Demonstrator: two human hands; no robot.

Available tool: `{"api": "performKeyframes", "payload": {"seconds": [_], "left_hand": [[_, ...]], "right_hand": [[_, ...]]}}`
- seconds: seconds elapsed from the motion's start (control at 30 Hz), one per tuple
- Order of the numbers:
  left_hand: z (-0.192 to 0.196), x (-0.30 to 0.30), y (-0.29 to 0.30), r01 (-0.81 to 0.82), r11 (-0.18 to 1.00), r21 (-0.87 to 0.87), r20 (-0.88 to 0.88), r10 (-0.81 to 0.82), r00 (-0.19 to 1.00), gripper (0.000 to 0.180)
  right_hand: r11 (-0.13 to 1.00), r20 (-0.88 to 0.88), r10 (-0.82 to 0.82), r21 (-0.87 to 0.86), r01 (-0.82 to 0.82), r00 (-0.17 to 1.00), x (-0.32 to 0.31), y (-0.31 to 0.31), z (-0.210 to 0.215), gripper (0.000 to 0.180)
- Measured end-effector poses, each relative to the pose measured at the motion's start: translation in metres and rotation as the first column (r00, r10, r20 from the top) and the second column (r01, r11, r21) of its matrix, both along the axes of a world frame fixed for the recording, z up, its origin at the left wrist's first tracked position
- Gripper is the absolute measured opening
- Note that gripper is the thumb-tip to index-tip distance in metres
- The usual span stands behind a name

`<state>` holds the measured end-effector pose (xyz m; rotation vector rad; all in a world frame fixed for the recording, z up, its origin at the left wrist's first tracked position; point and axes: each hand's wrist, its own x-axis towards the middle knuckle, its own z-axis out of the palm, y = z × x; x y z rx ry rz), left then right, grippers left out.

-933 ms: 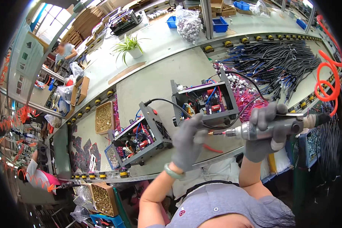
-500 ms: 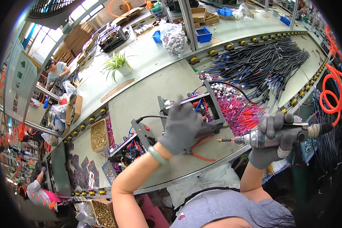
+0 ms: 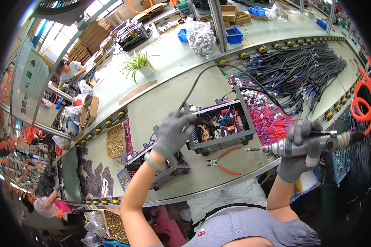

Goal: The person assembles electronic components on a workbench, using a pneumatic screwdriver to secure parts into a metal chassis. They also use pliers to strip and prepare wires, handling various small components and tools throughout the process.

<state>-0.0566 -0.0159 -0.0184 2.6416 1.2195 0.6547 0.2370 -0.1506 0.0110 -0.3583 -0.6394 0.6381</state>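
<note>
My left hand (image 3: 174, 132), in a grey glove, grips the left end of an open grey metal chassis (image 3: 221, 126) filled with circuit boards and coloured wires. My right hand (image 3: 301, 151), also gloved, is closed around a silver pneumatic screwdriver (image 3: 305, 145). Its bit points left toward the chassis and stays a short way off it. A second open chassis (image 3: 154, 164) sits to the left, under my left forearm. Orange-handled pliers (image 3: 223, 161) lie on the bench in front of the first chassis.
A pile of pink and red wires (image 3: 272, 119) and a heap of black cable bundles (image 3: 305, 74) lie to the right. A tray of brass screws (image 3: 116, 140) stands at the left. An orange coiled air hose (image 3: 360, 105) hangs right. Another worker (image 3: 68, 72) stands far left.
My left hand moved from the chassis middle to its left end. The chassis now sits more to the right. The screwdriver drew back to the right, away from it.
</note>
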Motion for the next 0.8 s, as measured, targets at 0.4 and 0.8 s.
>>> {"api": "performKeyframes", "payload": {"seconds": [0.4, 0.8], "left_hand": [[-0.027, 0.054, -0.018, -0.069, 0.996, -0.050, 0.063, 0.072, 0.995, 0.011], [0.002, 0.041, 0.009, -0.011, 0.918, -0.396, -0.526, -0.217, 0.822, 0.015]], "right_hand": [[0.982, 0.084, 0.189, -0.039, -0.187, 0.978, -0.041, 0.032, -0.002, 0.046], [0.960, 0.117, 0.251, -0.159, -0.231, 0.961, -0.051, 0.053, -0.010, 0.044]]}}
